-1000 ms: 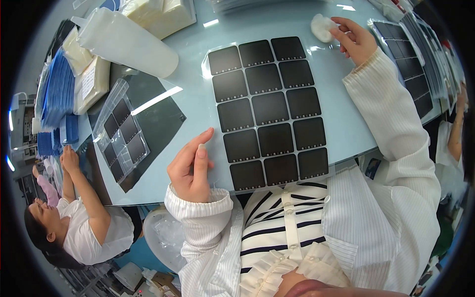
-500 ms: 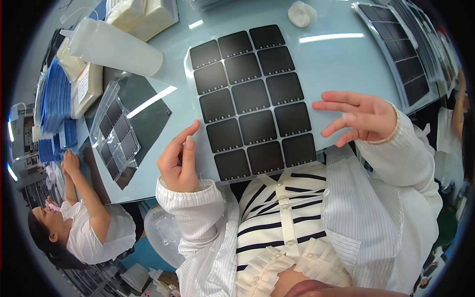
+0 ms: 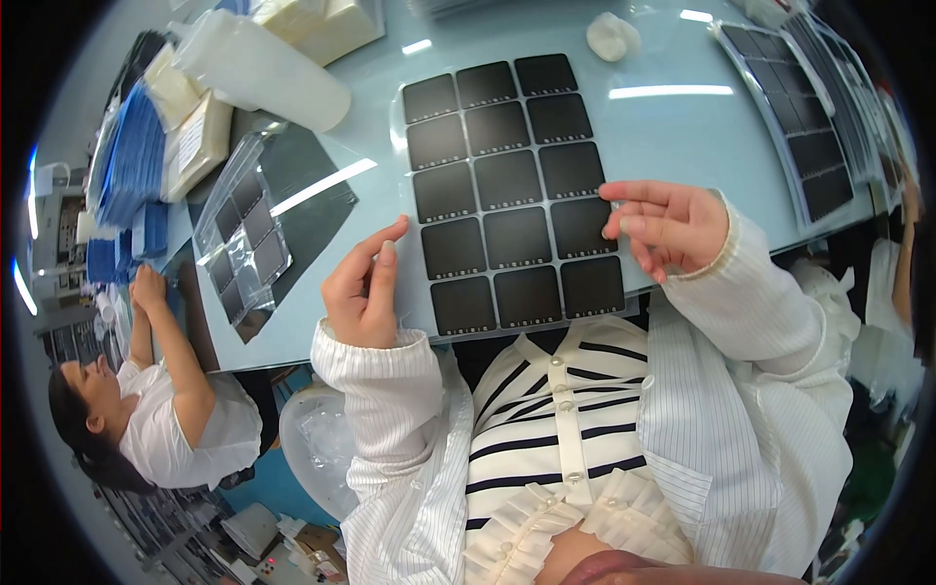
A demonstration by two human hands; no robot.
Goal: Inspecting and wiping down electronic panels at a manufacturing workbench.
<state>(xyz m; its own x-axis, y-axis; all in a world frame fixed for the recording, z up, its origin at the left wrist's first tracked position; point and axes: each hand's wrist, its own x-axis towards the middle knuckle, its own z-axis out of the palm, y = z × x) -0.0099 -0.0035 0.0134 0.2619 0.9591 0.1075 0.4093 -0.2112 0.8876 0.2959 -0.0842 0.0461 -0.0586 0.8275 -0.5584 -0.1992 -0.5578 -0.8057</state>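
Black-panelled sheet [image 3: 509, 181] lies flat on the table [image 3: 682, 136] between left hand [image 3: 361, 297], fingers relaxed and empty, and right hand [image 3: 681, 229], fingers unclenched at the sheet's edge, contact indeterminable; even handling by both margins should best protect the panels [image 3: 517, 237].

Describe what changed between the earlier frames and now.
The right hand let go of the white wad, leaving it on the table, and came down the picture to the right edge of the sheet of dark panels. The left hand stayed beside the sheet's left edge; sheet and wad lie where they were.
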